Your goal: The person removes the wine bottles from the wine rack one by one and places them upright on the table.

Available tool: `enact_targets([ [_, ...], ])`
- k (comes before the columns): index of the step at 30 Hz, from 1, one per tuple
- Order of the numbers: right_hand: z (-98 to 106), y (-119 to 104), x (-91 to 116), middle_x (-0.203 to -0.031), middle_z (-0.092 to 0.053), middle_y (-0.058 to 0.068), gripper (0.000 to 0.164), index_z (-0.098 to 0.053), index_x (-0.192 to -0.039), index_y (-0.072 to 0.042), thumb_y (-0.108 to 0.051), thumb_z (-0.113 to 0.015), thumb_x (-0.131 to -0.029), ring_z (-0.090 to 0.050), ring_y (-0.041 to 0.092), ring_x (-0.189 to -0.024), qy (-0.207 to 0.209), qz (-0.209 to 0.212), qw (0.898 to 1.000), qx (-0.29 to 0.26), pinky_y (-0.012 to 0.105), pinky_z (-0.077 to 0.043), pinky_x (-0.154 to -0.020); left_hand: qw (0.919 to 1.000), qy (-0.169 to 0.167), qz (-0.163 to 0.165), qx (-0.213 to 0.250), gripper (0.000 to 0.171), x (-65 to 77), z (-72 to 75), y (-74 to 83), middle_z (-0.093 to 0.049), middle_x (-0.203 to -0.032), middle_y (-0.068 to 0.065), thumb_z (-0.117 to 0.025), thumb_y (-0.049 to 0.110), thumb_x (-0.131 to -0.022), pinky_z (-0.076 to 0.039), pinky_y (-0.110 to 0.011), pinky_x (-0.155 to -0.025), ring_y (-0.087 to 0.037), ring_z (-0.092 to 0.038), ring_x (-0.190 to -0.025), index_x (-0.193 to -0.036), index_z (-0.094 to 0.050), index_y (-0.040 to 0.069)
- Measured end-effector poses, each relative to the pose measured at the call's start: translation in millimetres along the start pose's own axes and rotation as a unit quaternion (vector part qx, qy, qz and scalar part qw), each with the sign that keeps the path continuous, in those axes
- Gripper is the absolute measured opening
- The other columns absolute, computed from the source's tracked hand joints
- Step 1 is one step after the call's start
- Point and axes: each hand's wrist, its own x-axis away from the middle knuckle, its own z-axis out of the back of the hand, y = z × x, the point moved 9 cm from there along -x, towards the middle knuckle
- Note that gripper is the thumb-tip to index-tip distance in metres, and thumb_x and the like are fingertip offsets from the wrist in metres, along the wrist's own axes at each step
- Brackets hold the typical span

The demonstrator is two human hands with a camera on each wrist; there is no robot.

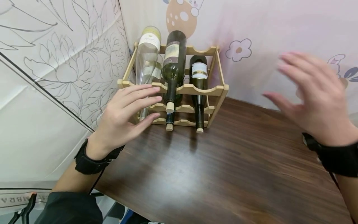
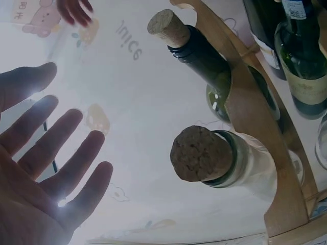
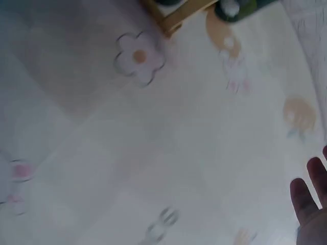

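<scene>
A light wooden wine rack holds several corked bottles, their necks pointing toward me. On its top row lie a clear bottle at the left and a dark green bottle beside it. Lower down, a dark bottle with a white label lies at the right. My left hand hovers in front of the rack's left side, fingers extended and holding nothing. In the left wrist view its fingers stand apart from the clear bottle's cork. My right hand, blurred and empty, is raised well right of the rack.
The rack stands on a dark brown wooden table, near the back. Behind it hangs a pale printed cloth, and a white sheet with line-drawn flowers is at the left. A black clamp shows at the lower left.
</scene>
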Motion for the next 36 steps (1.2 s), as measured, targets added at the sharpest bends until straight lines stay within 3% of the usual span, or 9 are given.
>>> enact_targets([
  [2, -31.7, -14.3, -18.3, -0.145, -0.066, 0.019, 0.061, -0.065, -0.137, -0.003, -0.053, -0.060, -0.104, -0.058, 0.036, -0.140, -0.086, 0.063, 0.994, -0.008, 0.041, -0.040, -0.131, 1.0000, -0.005, 0.000, -0.004, 0.030, 0.4, -0.5, -1.3, -0.075, -0.132, -0.015, -0.080, 0.014, -0.094, -0.051, -0.040, -0.119, -0.033, -0.066, -0.130, -0.123, -0.077, 0.005],
  [4, -62.0, -20.5, -31.1, -0.151, -0.061, 0.018, 0.055, -0.061, -0.145, -0.005, -0.039, -0.068, -0.103, -0.054, 0.037, -0.143, -0.165, 0.110, 0.980, -0.010, 0.042, -0.039, -0.131, 1.0000, -0.002, 0.005, -0.004, 0.029, 2.4, 1.3, -2.7, -0.075, -0.131, -0.014, -0.081, 0.014, -0.094, -0.051, -0.039, -0.118, -0.033, -0.066, -0.129, -0.122, -0.077, 0.006],
  [6, -89.6, -22.6, -41.4, -0.154, -0.058, 0.018, 0.061, -0.057, -0.150, -0.006, -0.026, -0.078, -0.096, -0.053, 0.039, -0.143, -0.220, 0.143, 0.965, -0.005, 0.047, -0.041, -0.129, 0.9999, 0.008, 0.007, -0.005, 0.028, 5.3, 4.7, -3.5, -0.075, -0.130, -0.014, -0.080, 0.017, -0.096, -0.051, -0.038, -0.117, -0.033, -0.067, -0.128, -0.121, -0.078, 0.006],
  [9, -125.5, -21.8, -53.9, -0.155, -0.057, 0.019, 0.077, -0.053, -0.152, -0.006, -0.015, -0.088, -0.084, -0.053, 0.041, -0.142, -0.268, 0.169, 0.949, 0.009, 0.056, -0.047, -0.121, 0.9997, 0.020, 0.008, -0.010, 0.027, 10.0, 9.0, -4.5, -0.076, -0.129, -0.015, -0.076, 0.023, -0.099, -0.052, -0.037, -0.116, -0.033, -0.067, -0.128, -0.119, -0.078, 0.006],
  [19, -223.9, -13.9, -61.4, -0.163, -0.047, 0.019, 0.081, -0.042, -0.160, -0.013, -0.005, -0.081, -0.089, -0.047, 0.043, -0.148, -0.384, 0.167, 0.907, 0.042, 0.061, -0.048, -0.120, 0.9991, 0.039, 0.019, -0.002, 0.030, 26.4, 16.8, -6.8, -0.076, -0.127, -0.016, -0.072, 0.029, -0.103, -0.052, -0.038, -0.116, -0.033, -0.068, -0.127, -0.115, -0.079, 0.003],
  [23, -244.5, -19.7, -58.3, -0.165, -0.045, 0.018, 0.075, -0.041, -0.161, -0.016, 0.000, -0.072, -0.095, -0.043, 0.043, -0.152, -0.385, 0.202, 0.898, 0.063, 0.058, -0.048, -0.121, 0.9986, 0.041, 0.031, 0.012, 0.029, 32.6, 18.2, -11.0, -0.076, -0.127, -0.016, -0.073, 0.028, -0.102, -0.050, -0.034, -0.117, -0.032, -0.068, -0.127, -0.115, -0.079, 0.003],
  [27, -248.7, -22.6, -58.0, -0.166, -0.044, 0.017, 0.070, -0.042, -0.162, -0.018, 0.004, -0.064, -0.099, -0.041, 0.043, -0.154, -0.375, 0.229, 0.895, 0.072, 0.055, -0.047, -0.123, 0.9984, 0.042, 0.036, 0.011, 0.031, 37.5, 19.2, -14.0, -0.076, -0.127, -0.017, -0.072, 0.030, -0.102, -0.050, -0.034, -0.117, -0.036, -0.068, -0.125, -0.115, -0.079, 0.003],
  [34, -255.1, -33.4, -58.1, -0.170, -0.038, 0.015, 0.082, -0.036, -0.165, -0.019, 0.022, -0.047, -0.095, -0.036, 0.041, -0.157, -0.415, 0.250, 0.872, 0.071, 0.058, -0.046, -0.123, 0.9979, 0.051, 0.040, 0.001, 0.031, 43.7, 26.7, -20.4, -0.076, -0.126, -0.018, -0.074, 0.030, -0.101, -0.052, -0.036, -0.117, -0.040, -0.068, -0.122, -0.113, -0.079, 0.001],
  [36, -257.9, -38.1, -60.4, -0.168, -0.041, 0.017, 0.079, -0.040, -0.163, -0.017, 0.023, -0.047, -0.095, -0.039, 0.041, -0.155, -0.417, 0.254, 0.870, 0.066, 0.058, -0.046, -0.123, 0.9978, 0.052, 0.041, -0.001, 0.032, 45.0, 29.1, -22.2, -0.076, -0.125, -0.019, -0.073, 0.030, -0.102, -0.052, -0.036, -0.117, -0.040, -0.069, -0.122, -0.113, -0.079, 0.001],
])
